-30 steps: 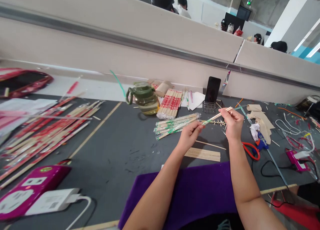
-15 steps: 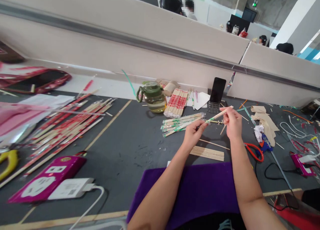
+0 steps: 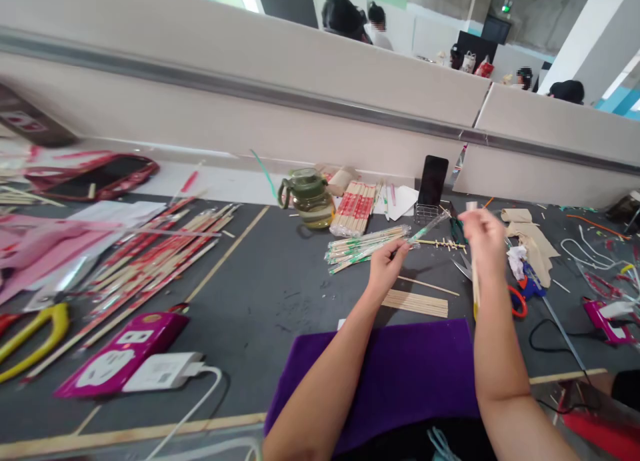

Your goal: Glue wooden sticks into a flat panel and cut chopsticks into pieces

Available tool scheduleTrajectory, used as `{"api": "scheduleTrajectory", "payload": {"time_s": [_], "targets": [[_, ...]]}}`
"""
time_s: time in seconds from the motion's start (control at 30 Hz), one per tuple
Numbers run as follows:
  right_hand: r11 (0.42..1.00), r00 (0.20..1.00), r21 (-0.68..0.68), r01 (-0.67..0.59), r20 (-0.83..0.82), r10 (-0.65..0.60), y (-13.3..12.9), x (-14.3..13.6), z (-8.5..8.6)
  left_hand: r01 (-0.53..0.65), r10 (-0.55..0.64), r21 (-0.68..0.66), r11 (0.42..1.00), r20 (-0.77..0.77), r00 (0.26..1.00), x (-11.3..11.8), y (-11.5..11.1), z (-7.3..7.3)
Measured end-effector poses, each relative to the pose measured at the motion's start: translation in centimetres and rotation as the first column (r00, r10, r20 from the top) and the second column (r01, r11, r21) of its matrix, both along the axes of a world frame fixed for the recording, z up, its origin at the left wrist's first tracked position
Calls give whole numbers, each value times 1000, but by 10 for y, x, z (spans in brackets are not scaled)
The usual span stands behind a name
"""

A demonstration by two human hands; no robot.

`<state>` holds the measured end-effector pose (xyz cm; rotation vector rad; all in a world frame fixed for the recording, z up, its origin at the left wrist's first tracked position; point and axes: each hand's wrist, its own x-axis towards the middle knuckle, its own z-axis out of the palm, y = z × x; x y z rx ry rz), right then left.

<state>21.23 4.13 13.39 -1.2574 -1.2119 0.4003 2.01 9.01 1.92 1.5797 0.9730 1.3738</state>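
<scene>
My left hand point(image 3: 387, 267) pinches the lower end of a clear plastic wrapper point(image 3: 429, 227) with green print. Raised to the right of it and blurred by motion, my right hand point(image 3: 484, 241) is closed around wooden chopsticks point(image 3: 475, 284), which hang down past the wrist. Left of my left hand lies a pile of green-printed wrapped chopsticks point(image 3: 357, 247). A row of bare wooden sticks point(image 3: 415, 303) rests side by side below the hands, with a single stick point(image 3: 430, 285) just above it. Behind the hands is a thin stick with short crosspieces point(image 3: 440, 243).
A purple cloth point(image 3: 400, 361) lies in front of me. Farther back stand a glass teapot point(image 3: 313, 204) and a phone point(image 3: 433, 181) on a wire stand. Red-printed chopsticks point(image 3: 160, 261), yellow-handled scissors point(image 3: 55, 327) and a power strip point(image 3: 125, 354) lie left; a blue glue gun point(image 3: 533, 281) lies right.
The chopsticks have come out of the green-printed wrapper. My right hand has moved right and up with them, while my left hand keeps the wrapper. The view has shifted slightly.
</scene>
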Motion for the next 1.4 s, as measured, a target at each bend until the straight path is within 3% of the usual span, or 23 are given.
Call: {"api": "scheduleTrajectory", "payload": {"time_s": [0.07, 0.17, 0.23, 0.33, 0.43, 0.53, 0.63, 0.73, 0.93, 1.07, 1.2, 1.33, 1.4], "targets": [[980, 954, -167, -107, 260, 148, 12, -28, -15, 13, -13, -7, 1000, 22, 1000, 1, -3, -1], [953, 787, -303, -9, 586, 194, 21, -52, -31, 46, -38, -68, 997, 115, 993, 0, -3, -4], [940, 718, -339, 50, 666, 202, 18, -51, -36, 91, -66, -114, 989, 201, 977, -2, -1, -4], [942, 768, -333, 43, 614, 182, 1, -38, -39, 203, -154, -153, 967, 284, 946, -2, 0, -2], [961, 824, -273, -34, 536, 181, -20, -30, -41, 365, -315, -162, 917, 268, 910, 3, -6, 4], [962, 782, -268, -46, 590, 202, -37, -35, -43, 494, -461, -145, 858, 209, 862, 7, -14, 10], [948, 704, -309, 76, 690, 168, -48, -41, -45, 559, -538, -144, 817, 163, 827, 8, -18, 13], [929, 688, -309, 204, 720, 89, -58, -39, -48, 605, -582, -195, 772, 168, 796, 5, -18, 13], [954, 766, -264, 143, 640, 63, -82, -29, -55, 690, -684, -208, 694, 109, 721, 4, -23, 21], [938, 798, -332, 99, 589, 124, -91, -28, -55, 681, -674, -188, 707, 111, 730, 10, -30, 25], [914, 745, -348, 208, 662, 82, -100, -22, -55, 709, -710, -179, 682, 70, 701, 13, -30, 24], [925, 729, -279, 259, 684, 2, -133, 4, -56, 647, -642, -43, 761, -194, 742, 10, -21, 21], [912, 723, -287, 294, 691, -15, -161, 24, -59, 639, -593, -2, 769, -377, 712, 7, -16, 16]]}}
